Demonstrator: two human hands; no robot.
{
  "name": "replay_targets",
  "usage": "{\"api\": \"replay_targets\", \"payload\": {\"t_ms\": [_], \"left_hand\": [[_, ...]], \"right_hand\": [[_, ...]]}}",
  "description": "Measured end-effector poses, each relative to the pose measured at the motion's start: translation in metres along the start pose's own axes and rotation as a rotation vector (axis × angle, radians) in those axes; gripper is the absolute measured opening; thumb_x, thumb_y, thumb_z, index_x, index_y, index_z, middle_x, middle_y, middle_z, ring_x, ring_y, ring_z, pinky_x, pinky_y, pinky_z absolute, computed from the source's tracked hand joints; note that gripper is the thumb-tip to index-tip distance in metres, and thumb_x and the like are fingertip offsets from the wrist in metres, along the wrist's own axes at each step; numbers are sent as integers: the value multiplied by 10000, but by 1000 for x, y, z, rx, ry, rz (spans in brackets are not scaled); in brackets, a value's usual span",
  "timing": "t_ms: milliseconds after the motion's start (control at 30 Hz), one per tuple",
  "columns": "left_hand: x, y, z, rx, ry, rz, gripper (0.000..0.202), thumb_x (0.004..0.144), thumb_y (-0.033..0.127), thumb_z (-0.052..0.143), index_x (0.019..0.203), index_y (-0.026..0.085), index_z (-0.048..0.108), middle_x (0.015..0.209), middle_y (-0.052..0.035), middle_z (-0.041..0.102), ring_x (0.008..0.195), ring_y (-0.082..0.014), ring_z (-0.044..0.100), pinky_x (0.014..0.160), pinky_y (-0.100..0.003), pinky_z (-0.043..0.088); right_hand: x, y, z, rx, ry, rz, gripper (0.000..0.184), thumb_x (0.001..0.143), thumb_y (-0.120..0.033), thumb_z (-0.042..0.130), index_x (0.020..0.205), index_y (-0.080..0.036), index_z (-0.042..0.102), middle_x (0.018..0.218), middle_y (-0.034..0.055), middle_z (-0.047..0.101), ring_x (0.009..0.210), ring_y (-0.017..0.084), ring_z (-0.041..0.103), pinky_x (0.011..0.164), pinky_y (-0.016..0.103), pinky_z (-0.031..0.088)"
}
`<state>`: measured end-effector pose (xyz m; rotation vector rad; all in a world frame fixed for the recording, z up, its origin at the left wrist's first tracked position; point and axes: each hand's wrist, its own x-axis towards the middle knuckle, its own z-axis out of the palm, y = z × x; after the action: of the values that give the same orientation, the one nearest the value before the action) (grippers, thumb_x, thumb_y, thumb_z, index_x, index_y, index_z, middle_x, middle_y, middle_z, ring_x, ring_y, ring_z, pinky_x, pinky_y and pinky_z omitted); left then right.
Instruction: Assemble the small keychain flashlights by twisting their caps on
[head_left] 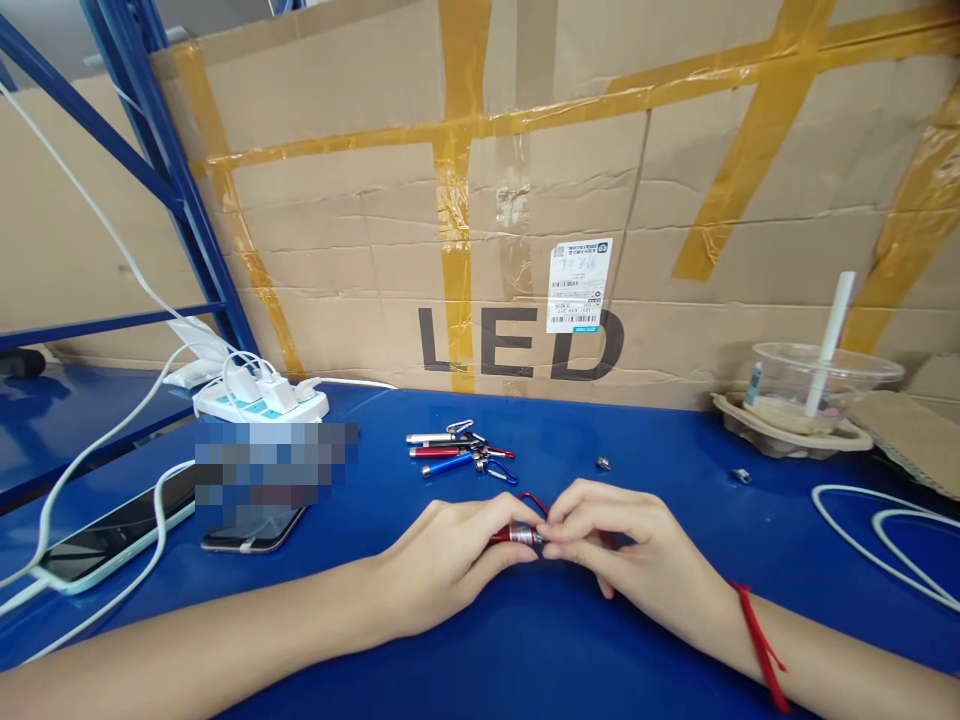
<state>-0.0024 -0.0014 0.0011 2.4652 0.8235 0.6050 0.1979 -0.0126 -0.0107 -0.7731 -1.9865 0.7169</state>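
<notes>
My left hand point(439, 560) is closed around a small red keychain penlight point(519, 535), which has a silver, printed band near its end. A red carabiner clip point(533, 502) shows behind it. My right hand point(637, 530) pinches at the penlight's metal end, thumb and forefinger together; the exact part between those fingertips is mostly hidden. Farther back lies a small pile of similar penlights with clips: a silver one point(429, 438), a red one point(433, 453) and a blue one point(447, 466), with a dark one partly covered among them.
Two small metal pieces, one nearer point(603, 463) and one farther right point(741, 476), lie on the blue table point(570, 650). Phones point(255, 530), white cables and a power strip point(300, 405) occupy the left. A plastic cup point(795, 385) stands back right, before a large cardboard box point(360, 250).
</notes>
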Motion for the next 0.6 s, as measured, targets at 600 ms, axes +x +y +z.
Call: {"api": "replay_targets", "payload": {"t_ms": [600], "left_hand": [[0, -1, -1, 21, -30, 8, 215, 886, 326, 391, 1060, 240, 484, 950, 26, 614, 832, -85, 582, 692, -153, 415]], "right_hand": [[1, 0, 0, -50, -31, 20, 161, 784, -272, 588, 701, -140, 625, 743, 24, 575, 392, 20, 458, 360, 155, 391]]}}
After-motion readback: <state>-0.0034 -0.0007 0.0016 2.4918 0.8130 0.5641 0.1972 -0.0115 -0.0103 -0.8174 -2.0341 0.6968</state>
